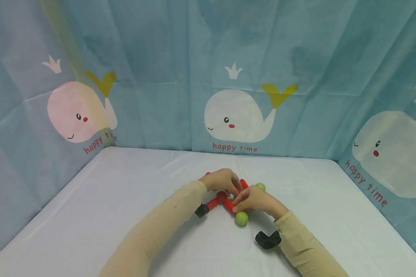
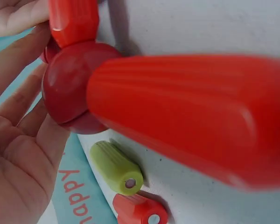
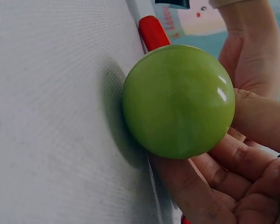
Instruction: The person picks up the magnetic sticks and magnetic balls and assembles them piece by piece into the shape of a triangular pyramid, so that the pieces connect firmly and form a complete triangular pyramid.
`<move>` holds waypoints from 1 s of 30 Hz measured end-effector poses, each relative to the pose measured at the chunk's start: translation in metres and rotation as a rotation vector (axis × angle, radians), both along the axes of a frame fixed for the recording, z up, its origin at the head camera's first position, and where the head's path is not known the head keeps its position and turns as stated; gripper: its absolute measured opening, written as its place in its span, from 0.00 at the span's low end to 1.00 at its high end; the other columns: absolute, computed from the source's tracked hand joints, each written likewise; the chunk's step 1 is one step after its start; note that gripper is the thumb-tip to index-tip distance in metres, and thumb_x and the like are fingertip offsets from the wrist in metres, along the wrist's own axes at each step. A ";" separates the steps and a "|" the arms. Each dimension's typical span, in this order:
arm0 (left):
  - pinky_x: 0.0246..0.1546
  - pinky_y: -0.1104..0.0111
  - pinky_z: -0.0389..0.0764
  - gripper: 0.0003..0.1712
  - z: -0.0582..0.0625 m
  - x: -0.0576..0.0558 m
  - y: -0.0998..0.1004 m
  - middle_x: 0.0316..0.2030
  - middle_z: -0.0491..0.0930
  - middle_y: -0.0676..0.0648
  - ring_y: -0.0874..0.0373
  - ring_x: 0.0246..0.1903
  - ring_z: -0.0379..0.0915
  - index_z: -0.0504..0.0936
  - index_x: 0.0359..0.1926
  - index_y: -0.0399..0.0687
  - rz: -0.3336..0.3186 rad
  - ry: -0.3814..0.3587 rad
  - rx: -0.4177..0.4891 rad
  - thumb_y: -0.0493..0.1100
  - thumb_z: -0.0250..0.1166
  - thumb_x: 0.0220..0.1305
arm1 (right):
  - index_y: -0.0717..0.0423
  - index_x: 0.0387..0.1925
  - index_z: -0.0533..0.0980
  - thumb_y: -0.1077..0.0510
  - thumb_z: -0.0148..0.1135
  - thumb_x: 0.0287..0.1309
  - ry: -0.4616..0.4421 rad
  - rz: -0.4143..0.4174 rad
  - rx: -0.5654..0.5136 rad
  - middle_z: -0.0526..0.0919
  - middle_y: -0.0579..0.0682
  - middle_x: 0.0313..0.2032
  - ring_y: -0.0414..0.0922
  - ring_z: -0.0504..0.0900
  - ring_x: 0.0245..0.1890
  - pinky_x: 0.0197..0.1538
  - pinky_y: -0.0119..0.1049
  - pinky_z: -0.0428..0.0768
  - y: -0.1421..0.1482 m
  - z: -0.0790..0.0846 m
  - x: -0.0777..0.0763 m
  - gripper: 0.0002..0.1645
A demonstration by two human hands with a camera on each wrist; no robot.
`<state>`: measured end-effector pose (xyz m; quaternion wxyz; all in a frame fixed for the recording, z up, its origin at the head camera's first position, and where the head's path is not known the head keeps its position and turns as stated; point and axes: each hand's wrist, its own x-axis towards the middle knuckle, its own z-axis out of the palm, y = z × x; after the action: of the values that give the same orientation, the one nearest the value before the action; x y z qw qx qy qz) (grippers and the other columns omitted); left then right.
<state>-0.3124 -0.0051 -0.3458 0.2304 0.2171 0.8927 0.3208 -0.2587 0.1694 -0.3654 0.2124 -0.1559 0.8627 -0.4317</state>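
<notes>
Red joint: a glossy dark-red ball (image 1: 221,197), low over the white tabletop (image 1: 72,231), with two red rods meeting it.
Rod on its left: a ridged red plastic rod (image 1: 213,204), angled toward the wearer, a small black piece (image 1: 202,210) at its outer end.
Rod on its right: a second red rod (image 1: 229,206), slanting from the dark-red ball to the right fingertips.
Right hand (image 1: 258,199): right of the dark-red ball; thumb and fingers pinch the second red rod.
Left hand (image 1: 222,181): just beyond the dark-red ball; curled fingers grip a red piece (image 1: 240,189), mostly hidden.
Green balls: a shiny near green ball (image 1: 241,218) sits nearer the wearer and right of the dark-red ball; whether fingers touch it, I cannot tell. A far green ball (image 1: 260,186) lies beyond and to the right.
Black elbow: a curved black piece (image 1: 268,240), nearer the wearer and well right of the dark-red ball, beside the right sleeve (image 1: 301,242).
Loose rods: past the dark-red ball in the left wrist view, a green rod (image 2: 115,168) beside a short red rod (image 2: 140,210).
</notes>
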 end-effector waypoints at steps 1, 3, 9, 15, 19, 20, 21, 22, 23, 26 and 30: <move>0.40 0.70 0.79 0.10 0.000 0.000 0.000 0.36 0.85 0.54 0.59 0.36 0.76 0.88 0.41 0.52 0.000 0.002 0.001 0.42 0.73 0.56 | 0.61 0.36 0.86 0.58 0.75 0.51 0.003 0.002 -0.001 0.88 0.47 0.35 0.37 0.81 0.31 0.36 0.31 0.82 0.000 0.000 0.000 0.12; 0.41 0.69 0.79 0.09 -0.001 0.000 0.001 0.36 0.85 0.54 0.59 0.37 0.76 0.88 0.40 0.52 0.009 0.005 0.001 0.42 0.73 0.56 | 0.61 0.36 0.86 0.58 0.75 0.51 0.004 0.002 0.000 0.88 0.47 0.35 0.37 0.81 0.31 0.36 0.31 0.82 0.000 0.000 -0.001 0.12; 0.42 0.66 0.77 0.10 -0.003 -0.001 -0.007 0.35 0.85 0.56 0.58 0.38 0.75 0.89 0.40 0.54 0.083 0.012 0.002 0.46 0.75 0.55 | 0.60 0.36 0.87 0.57 0.75 0.50 0.011 -0.007 0.020 0.88 0.47 0.36 0.36 0.80 0.30 0.34 0.31 0.81 0.000 -0.001 0.000 0.12; 0.40 0.63 0.80 0.12 0.002 -0.001 -0.025 0.35 0.85 0.56 0.57 0.38 0.75 0.89 0.40 0.59 0.183 0.023 0.013 0.53 0.74 0.55 | 0.59 0.37 0.87 0.57 0.75 0.50 0.012 -0.012 0.041 0.88 0.47 0.30 0.37 0.80 0.26 0.34 0.31 0.81 0.000 0.000 0.000 0.12; 0.41 0.63 0.81 0.14 0.006 0.002 -0.043 0.37 0.85 0.56 0.56 0.39 0.76 0.88 0.41 0.59 0.230 0.026 0.053 0.56 0.74 0.54 | 0.58 0.37 0.87 0.57 0.75 0.51 0.005 -0.025 0.056 0.88 0.46 0.30 0.38 0.80 0.26 0.35 0.32 0.81 0.000 0.002 0.000 0.12; 0.41 0.63 0.81 0.15 0.006 0.003 -0.047 0.37 0.85 0.56 0.56 0.39 0.76 0.88 0.41 0.58 0.231 0.029 0.068 0.56 0.74 0.54 | 0.58 0.38 0.87 0.57 0.75 0.51 0.003 -0.027 0.057 0.88 0.46 0.30 0.38 0.80 0.26 0.35 0.32 0.81 0.000 0.002 0.001 0.12; 0.41 0.63 0.81 0.15 0.005 0.004 -0.051 0.37 0.85 0.56 0.57 0.38 0.76 0.88 0.41 0.58 0.230 0.033 0.084 0.56 0.74 0.54 | 0.58 0.38 0.87 0.57 0.75 0.51 0.001 -0.029 0.057 0.88 0.46 0.30 0.38 0.80 0.27 0.35 0.33 0.81 0.000 0.002 0.001 0.12; 0.42 0.63 0.80 0.15 0.005 0.006 -0.056 0.37 0.86 0.55 0.57 0.38 0.77 0.88 0.41 0.57 0.233 0.031 0.101 0.55 0.74 0.54 | 0.59 0.38 0.87 0.57 0.75 0.51 -0.001 -0.032 0.054 0.88 0.46 0.30 0.38 0.80 0.27 0.35 0.33 0.81 0.000 0.003 0.001 0.12; 0.43 0.63 0.80 0.15 0.004 0.007 -0.060 0.37 0.86 0.55 0.57 0.38 0.77 0.88 0.42 0.56 0.235 0.028 0.119 0.55 0.74 0.54 | 0.59 0.38 0.87 0.57 0.75 0.51 -0.001 -0.034 0.052 0.88 0.46 0.30 0.37 0.80 0.27 0.35 0.33 0.81 0.000 0.003 0.001 0.12; 0.47 0.62 0.80 0.15 0.000 0.014 -0.072 0.38 0.86 0.54 0.58 0.39 0.77 0.88 0.42 0.54 0.256 0.012 0.168 0.53 0.74 0.55 | 0.59 0.38 0.87 0.57 0.75 0.51 -0.010 -0.038 0.051 0.88 0.46 0.31 0.37 0.81 0.27 0.35 0.33 0.82 0.001 0.004 0.002 0.12; 0.50 0.60 0.79 0.14 -0.003 0.026 -0.088 0.40 0.86 0.54 0.58 0.44 0.77 0.86 0.41 0.53 0.282 -0.007 0.203 0.50 0.74 0.55 | 0.58 0.37 0.86 0.57 0.75 0.51 -0.018 -0.050 0.059 0.88 0.46 0.31 0.38 0.81 0.27 0.36 0.33 0.82 0.000 0.004 0.003 0.12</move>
<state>-0.2859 -0.0934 -0.3486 0.1629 0.1105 0.8767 0.4390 -0.2558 0.1697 -0.3619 0.2136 -0.1240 0.8769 -0.4124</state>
